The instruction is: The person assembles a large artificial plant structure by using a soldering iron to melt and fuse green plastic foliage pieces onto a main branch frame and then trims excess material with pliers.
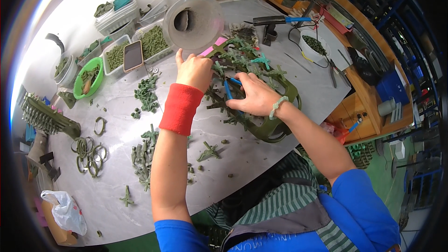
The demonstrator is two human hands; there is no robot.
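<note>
My right hand (259, 95), with a pale green bracelet at its wrist, is closed round blue-handled cutters (228, 89), whose jaws I cannot make out among the green pieces. Just left of them my left hand (194, 72), above a red wristband (181, 109), curls its fingers at the edge of the same cluster; what it grips is hidden. Under both hands lies a large olive-green frame with rounded openings (273, 130). Many small branched green pieces (238, 56) stand on it, and a brighter teal one (261, 60) sits toward its far side.
A clear round hood (193, 21) hangs beyond my left hand. Tubs of green pellets (154, 42), a phone (133, 56) and a green basket (88, 78) stand at the left. Loose green pieces (142, 156) and rings (91, 154) lie nearer. At right are a white bowl (315, 46) and a soldering-type tool (273, 20).
</note>
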